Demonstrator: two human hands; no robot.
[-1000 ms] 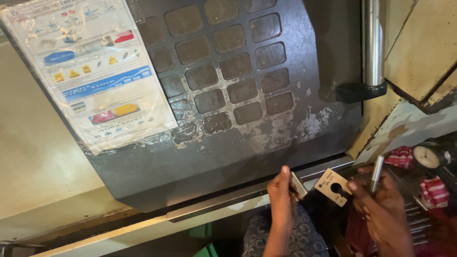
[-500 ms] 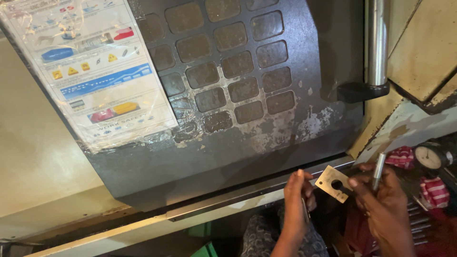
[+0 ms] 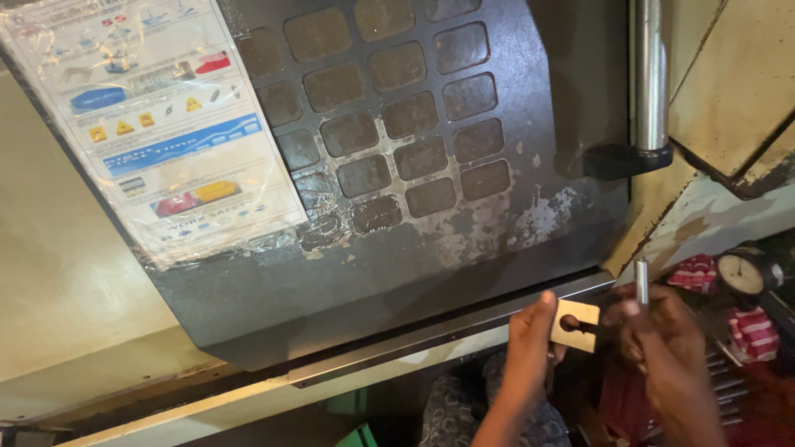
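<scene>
The machine door [image 3: 397,248] is dark grey-black with a grid of dull brownish square panels [image 3: 389,116] and pale scuffed patches near its lower right corner. A laminated sheet [image 3: 157,124] at its upper left corner is white with blue, yellow and red pictures. The machine body [image 3: 50,290] is cream. The small slotted plate [image 3: 577,324] is light tan with a dark hole. The rod [image 3: 642,281] is silvery. Cloths [image 3: 696,271] are red-and-white striped. The dial gauge [image 3: 739,273] has a white face.

Your left hand [image 3: 530,352] raised at 5 o'clock, fingers pinched closed, thumb up, your right hand [image 3: 667,352] at 4 o'clock, fingers curled in a grip, forearms entering from below
</scene>
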